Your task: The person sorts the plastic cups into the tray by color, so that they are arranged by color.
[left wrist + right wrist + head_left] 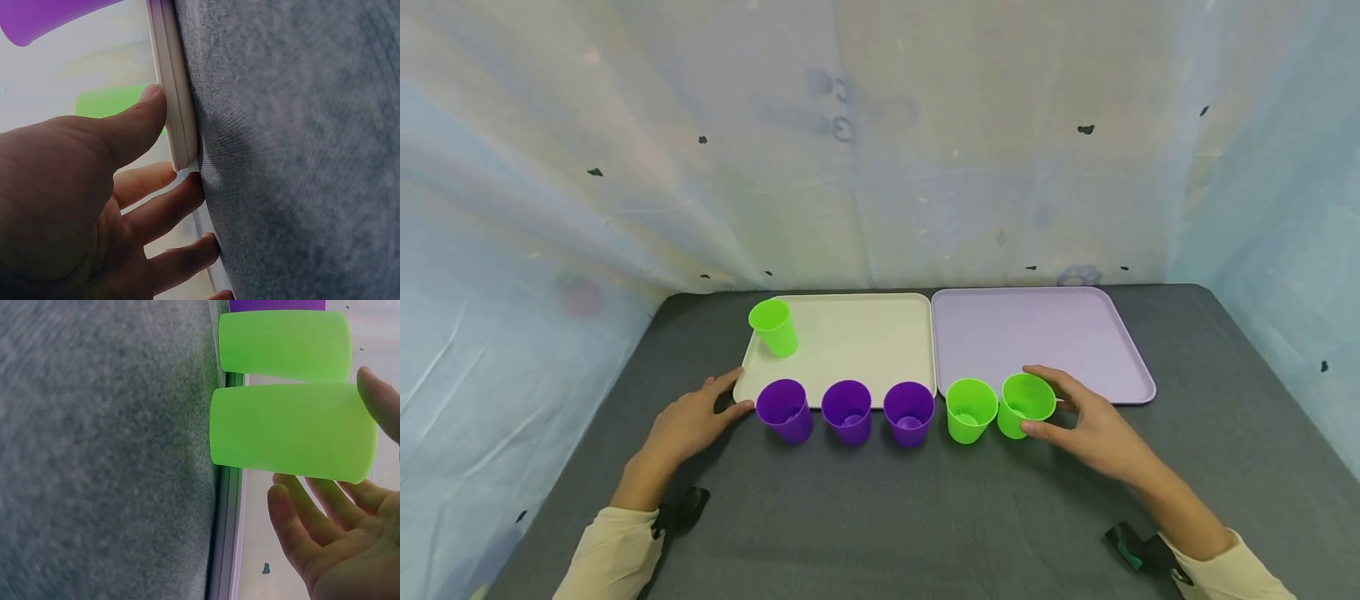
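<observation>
My left hand point(687, 425) is at the near left corner of a cream tray point(865, 350), thumb tip on its rim point(177, 112) in the left wrist view and fingers spread past the corner. A green cup point(772, 327) stands on that tray's left side. On the right, my right hand point(1097, 429) reaches around the rightmost green cup point(1028, 403), thumb at its rim and fingers loosely spread on the far side. This cup stands upright on the cloth, close beside another green cup point(972, 410); the fingertips behind it are partly hidden.
Continuing the front row leftward are three purple cups point(784, 410), point(847, 412), point(910, 413). A lilac tray point(1030, 325) adjoins the cream one. Dark grey cloth point(880, 517) covers the table, and pale sheeting point(925, 167) hangs behind and at both sides.
</observation>
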Demonstrator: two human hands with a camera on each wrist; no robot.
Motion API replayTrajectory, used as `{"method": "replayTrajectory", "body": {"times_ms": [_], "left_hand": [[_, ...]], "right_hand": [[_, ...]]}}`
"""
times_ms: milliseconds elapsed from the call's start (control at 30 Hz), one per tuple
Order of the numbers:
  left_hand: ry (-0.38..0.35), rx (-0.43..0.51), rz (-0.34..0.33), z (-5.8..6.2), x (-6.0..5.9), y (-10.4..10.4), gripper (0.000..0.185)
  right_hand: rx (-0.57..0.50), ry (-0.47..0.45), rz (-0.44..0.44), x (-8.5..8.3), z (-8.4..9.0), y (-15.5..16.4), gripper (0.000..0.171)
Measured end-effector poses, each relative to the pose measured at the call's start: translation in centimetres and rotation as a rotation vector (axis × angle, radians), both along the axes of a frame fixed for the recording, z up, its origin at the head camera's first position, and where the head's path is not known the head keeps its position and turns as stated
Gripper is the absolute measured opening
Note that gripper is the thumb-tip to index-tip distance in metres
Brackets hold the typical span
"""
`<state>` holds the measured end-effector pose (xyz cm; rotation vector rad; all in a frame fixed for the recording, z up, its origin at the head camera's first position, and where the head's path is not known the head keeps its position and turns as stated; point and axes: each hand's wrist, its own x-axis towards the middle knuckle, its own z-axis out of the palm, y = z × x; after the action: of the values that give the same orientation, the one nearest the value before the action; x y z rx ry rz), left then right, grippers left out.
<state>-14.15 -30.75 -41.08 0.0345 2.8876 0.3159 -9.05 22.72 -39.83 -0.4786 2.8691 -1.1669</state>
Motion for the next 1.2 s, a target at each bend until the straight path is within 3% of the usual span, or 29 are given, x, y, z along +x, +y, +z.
{"method": "replayTrajectory", "body": {"times_ms": [600,1200], "left_hand": [[0.017,0.003,-0.006,0.5,0.1,0.2,0.089],[0.016,0.011,-0.005,0.3,0.2,0.1,0.090]], "right_hand": [[-0.002,0.002,-0.049,-0.2,0.3,0.0,0.072],[0.008,0.022,-0.123,0.6,3.0,1.1,0.069]]}}
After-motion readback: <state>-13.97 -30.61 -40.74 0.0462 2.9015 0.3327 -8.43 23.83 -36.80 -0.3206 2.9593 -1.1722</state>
